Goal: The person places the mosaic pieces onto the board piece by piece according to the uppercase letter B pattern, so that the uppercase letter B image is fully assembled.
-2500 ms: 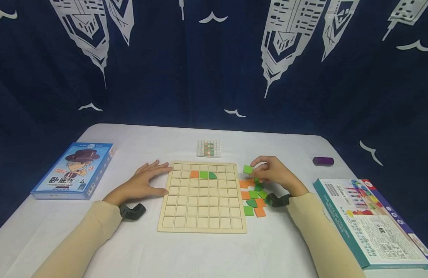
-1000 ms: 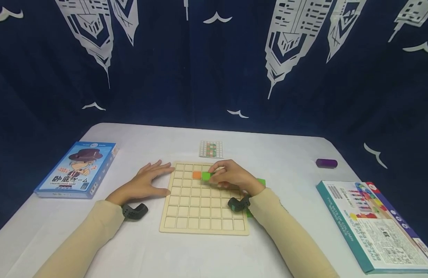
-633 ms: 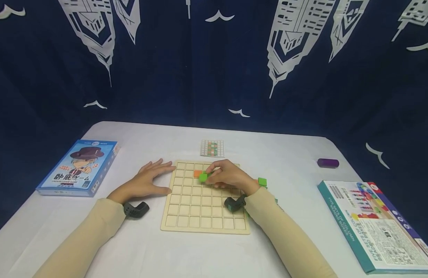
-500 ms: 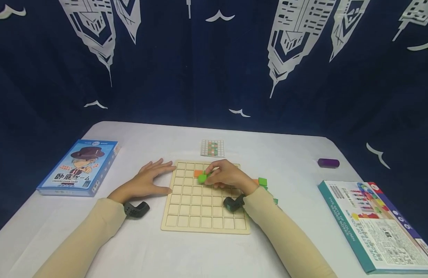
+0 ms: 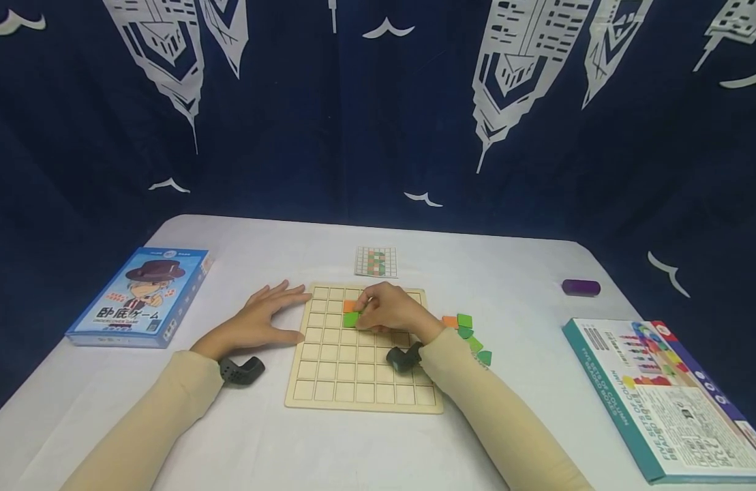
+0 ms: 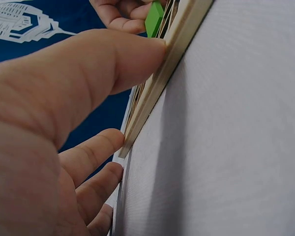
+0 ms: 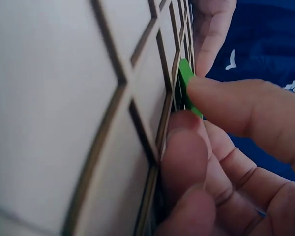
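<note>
My right hand (image 5: 395, 312) pinches a green square tile (image 5: 351, 319) over the wooden grid board (image 5: 328, 372). This tile sits at the cell just below an orange square tile (image 5: 350, 306). Seen from the right wrist, the green tile (image 7: 185, 73) stands tilted, with the thumb against it and fingertips at its lower end. The tiles right of the orange one are hidden behind the right hand. My left hand (image 5: 249, 327) has its fingers spread, with thumb and fingertips touching the board's left edge.
Loose tiles, such as an orange square (image 5: 449, 321) and a green square (image 5: 465, 320), lie right of the board, partly behind the sleeve. A small pattern card (image 5: 375, 262) lies beyond it. A blue game box (image 5: 135, 293), a bead-game box (image 5: 666, 402) and a purple cylinder (image 5: 581, 288) flank it.
My right hand has carried the green square tile leftward from the loose tiles to the board, then lowered it to the cell below the orange tile. The left hand keeps its place.
</note>
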Demonstrator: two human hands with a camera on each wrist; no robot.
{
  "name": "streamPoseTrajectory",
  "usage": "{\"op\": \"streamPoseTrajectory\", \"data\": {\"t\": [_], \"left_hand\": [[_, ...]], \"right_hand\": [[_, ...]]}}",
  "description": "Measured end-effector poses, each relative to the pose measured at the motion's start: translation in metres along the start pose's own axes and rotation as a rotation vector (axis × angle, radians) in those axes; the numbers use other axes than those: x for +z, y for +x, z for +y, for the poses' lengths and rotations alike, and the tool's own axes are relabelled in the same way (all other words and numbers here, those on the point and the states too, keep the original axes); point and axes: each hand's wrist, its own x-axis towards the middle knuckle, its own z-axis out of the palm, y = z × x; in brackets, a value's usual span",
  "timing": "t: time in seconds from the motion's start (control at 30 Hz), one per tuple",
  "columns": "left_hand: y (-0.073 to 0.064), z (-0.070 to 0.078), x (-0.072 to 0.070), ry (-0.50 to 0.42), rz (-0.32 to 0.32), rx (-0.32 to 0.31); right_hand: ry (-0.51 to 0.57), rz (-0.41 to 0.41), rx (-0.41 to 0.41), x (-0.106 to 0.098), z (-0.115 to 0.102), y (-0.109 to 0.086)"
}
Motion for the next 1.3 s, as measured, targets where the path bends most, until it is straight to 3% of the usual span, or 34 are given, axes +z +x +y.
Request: {"op": "streamPoseTrajectory", "data": {"t": [0.3,0.5,0.8,0.93,1.1,1.3], "left_hand": [[0.0,0.0,0.0,-0.003,0.0,0.0],[0.0,0.0,0.0,0.001,-0.002,-0.001],[0.0,-0.001,0.001,0.0,-0.007,-0.009],[0.0,0.0,0.001,0.007,-0.002,-0.011],[-0.001,0.002,0.001,0.012,-0.001,-0.017],[-0.001,0.003,0.0,0.012,-0.005,-0.027]], "right_hand": [[-0.004,0.005,-0.006,0.002,0.002,0.002],[0.076,-0.014,-0.022,-0.001,0.005,0.0],[0.229,-0.139,-0.129,-0.016,0.018,-0.006],[0.261,-0.179,-0.113,-0.025,0.023,-0.011],[0.325,-0.163,-0.07,-0.038,0.031,-0.019],[0.348,-0.123,-0.076,-0.055,0.045,-0.029]]}}
